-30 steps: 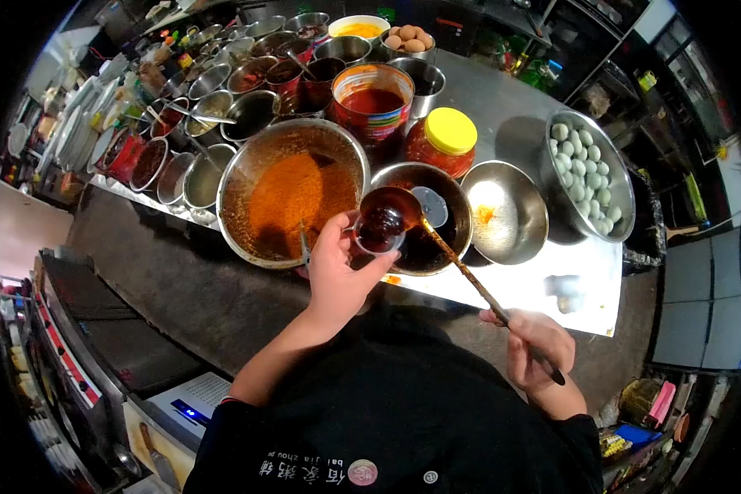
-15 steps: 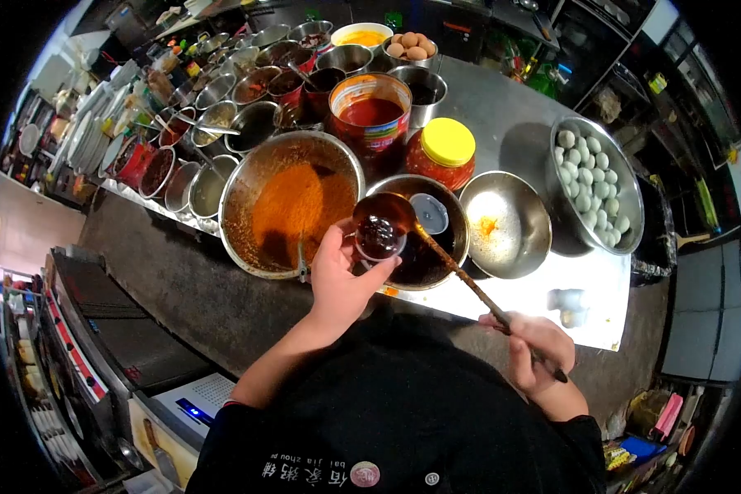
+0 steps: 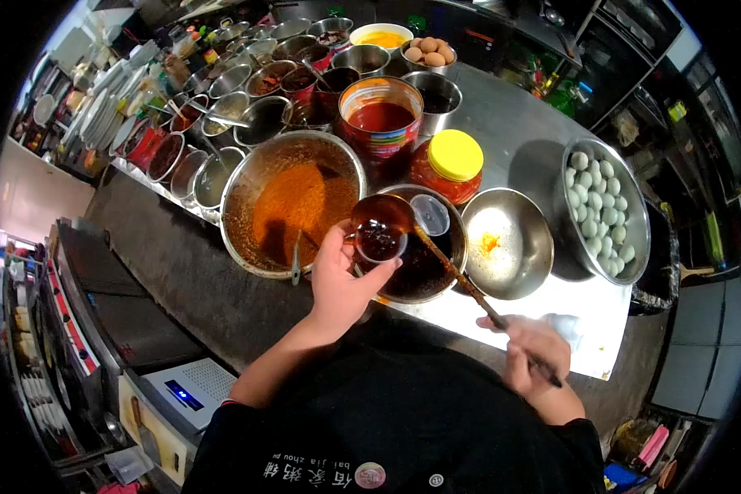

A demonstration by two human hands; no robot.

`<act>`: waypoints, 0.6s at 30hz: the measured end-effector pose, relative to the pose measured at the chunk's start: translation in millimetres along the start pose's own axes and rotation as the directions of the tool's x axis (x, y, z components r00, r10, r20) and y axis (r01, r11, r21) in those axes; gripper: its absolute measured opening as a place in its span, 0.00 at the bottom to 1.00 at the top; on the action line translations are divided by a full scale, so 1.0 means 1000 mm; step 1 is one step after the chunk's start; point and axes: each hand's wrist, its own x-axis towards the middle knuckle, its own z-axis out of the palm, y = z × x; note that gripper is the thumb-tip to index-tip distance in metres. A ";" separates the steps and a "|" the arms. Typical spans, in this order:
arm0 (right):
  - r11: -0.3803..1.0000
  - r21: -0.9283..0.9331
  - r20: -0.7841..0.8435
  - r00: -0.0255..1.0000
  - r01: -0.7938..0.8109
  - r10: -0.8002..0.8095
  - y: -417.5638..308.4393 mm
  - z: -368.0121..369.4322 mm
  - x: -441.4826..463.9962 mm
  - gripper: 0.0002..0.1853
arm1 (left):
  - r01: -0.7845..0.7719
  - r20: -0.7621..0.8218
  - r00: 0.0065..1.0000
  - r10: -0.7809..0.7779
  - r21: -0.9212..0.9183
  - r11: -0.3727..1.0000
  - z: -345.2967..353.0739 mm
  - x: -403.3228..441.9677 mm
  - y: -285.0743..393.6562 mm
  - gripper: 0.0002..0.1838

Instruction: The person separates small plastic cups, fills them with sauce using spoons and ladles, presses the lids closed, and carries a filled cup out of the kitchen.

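Note:
My left hand [image 3: 343,280] is closed around a small clear plastic cup [image 3: 382,244] with dark liquid in it. The bowl of a ladle [image 3: 377,212] is tilted at the cup's far rim. My right hand [image 3: 537,360] grips the ladle's long brown-stained handle, low on the right. Beneath the cup and ladle stands a metal basin of dark sauce [image 3: 416,280], partly hidden by them. A round clear plastic lid or cup [image 3: 431,215] is at the far side of that basin.
Left is a large bowl of orange-red paste [image 3: 292,202] with a spoon. Behind are a tin of red sauce [image 3: 381,115] and a yellow-lidded jar [image 3: 455,156]. Right are a nearly bare metal bowl [image 3: 509,244] and a basin of greenish eggs [image 3: 601,206]. Several seasoning pots fill the far left.
The view has shifted slightly, so the table's right side sits lower. Both hands keep their grips, with the ladle still at the cup.

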 end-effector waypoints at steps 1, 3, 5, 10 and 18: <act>1.000 0.003 0.002 1.000 0.002 -0.002 0.002 0.003 0.002 0.13 | -0.001 -0.004 1.000 0.001 0.009 1.000 0.000 0.000 0.000 0.25; 0.868 0.481 -0.214 0.943 -0.125 0.254 0.006 0.014 0.006 0.08 | -0.032 -0.036 0.999 0.031 -0.020 0.999 0.001 0.001 -0.003 0.26; 0.748 0.637 -0.253 0.865 -0.189 0.434 0.014 0.016 0.008 0.07 | -0.064 -0.069 0.996 0.061 -0.049 0.997 0.001 0.001 -0.002 0.26; 0.497 0.814 -0.302 0.513 -0.300 0.804 0.012 0.008 0.026 0.09 | -0.068 -0.030 0.997 0.068 0.020 0.997 -0.012 0.002 0.001 0.28; 0.835 0.288 -0.517 0.657 -0.469 0.548 0.058 0.028 -0.021 0.09 | 0.033 0.009 0.999 -0.033 -0.081 0.996 -0.086 -0.010 -0.005 0.31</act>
